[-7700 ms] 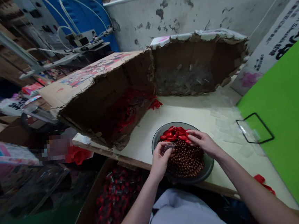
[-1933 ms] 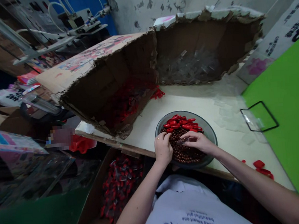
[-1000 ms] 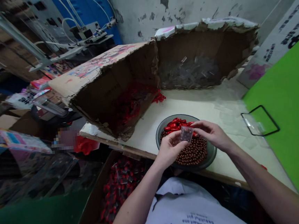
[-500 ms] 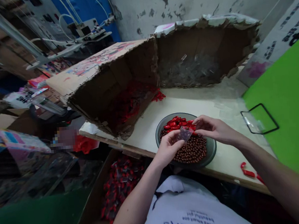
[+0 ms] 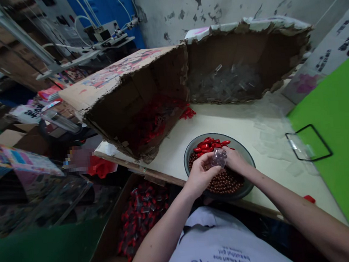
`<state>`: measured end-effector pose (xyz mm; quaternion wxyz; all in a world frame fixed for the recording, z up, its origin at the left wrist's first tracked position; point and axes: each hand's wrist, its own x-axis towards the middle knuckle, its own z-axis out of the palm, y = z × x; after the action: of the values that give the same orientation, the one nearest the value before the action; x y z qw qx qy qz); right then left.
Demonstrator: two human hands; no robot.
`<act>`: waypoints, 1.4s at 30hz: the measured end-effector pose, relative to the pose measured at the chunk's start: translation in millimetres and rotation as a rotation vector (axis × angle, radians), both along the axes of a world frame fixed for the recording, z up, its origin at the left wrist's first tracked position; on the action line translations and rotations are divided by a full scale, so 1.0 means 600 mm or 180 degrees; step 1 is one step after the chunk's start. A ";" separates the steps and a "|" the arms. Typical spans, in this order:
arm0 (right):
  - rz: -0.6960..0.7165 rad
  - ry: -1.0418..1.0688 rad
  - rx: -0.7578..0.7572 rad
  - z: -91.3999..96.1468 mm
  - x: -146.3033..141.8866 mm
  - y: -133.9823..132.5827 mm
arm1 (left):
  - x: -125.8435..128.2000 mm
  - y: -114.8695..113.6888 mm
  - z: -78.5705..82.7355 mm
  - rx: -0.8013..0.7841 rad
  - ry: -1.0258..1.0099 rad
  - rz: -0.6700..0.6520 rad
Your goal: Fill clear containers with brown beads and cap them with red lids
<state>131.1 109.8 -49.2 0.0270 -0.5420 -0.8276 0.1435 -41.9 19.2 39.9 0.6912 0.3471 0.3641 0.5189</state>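
The left hand (image 5: 200, 175) and right hand (image 5: 235, 159) have just closed in together, fingers curled, pinching a small clear plastic bag (image 5: 219, 157) between them, low over a round grey bowl (image 5: 250, 169) heaped with glossy brown beads (image 5: 226, 183) and bright red plastic pieces (image 5: 209, 145), on the cream bench (image 5: 219, 121)

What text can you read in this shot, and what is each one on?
"A lucky smart one": on the person's pale T-shirt, upside down in this view.
"beautiful girl": same shirt, below that line.
Large shirt letters: cut off by the frame, unreadable.
White banner, white bag: black lettering, too blurred to read.
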 end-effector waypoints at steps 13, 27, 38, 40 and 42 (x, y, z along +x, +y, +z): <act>-0.0446 0.0029 0.0328 0.003 0.078 -0.002 | -0.048 0.009 -0.037 0.0072 0.0141 0.0680; -0.0483 0.0180 0.0228 -0.012 0.047 -0.002 | -0.027 -0.005 0.006 -0.0401 -0.0686 0.0194; -0.0874 0.2216 -0.1063 0.030 0.068 -0.032 | -0.010 0.001 0.012 -0.0543 -0.1023 -0.0084; -0.0960 0.2607 -0.1521 0.032 0.064 -0.037 | -0.009 0.001 0.013 -0.0568 -0.1023 -0.0082; -0.1063 0.2880 -0.1870 0.035 0.059 -0.041 | -0.009 0.000 0.013 -0.0601 -0.1027 -0.0072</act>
<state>166.6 85.0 -28.4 0.2495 -0.5348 -0.5618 0.5797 -47.5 19.3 48.0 0.7759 0.1971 0.2916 0.5235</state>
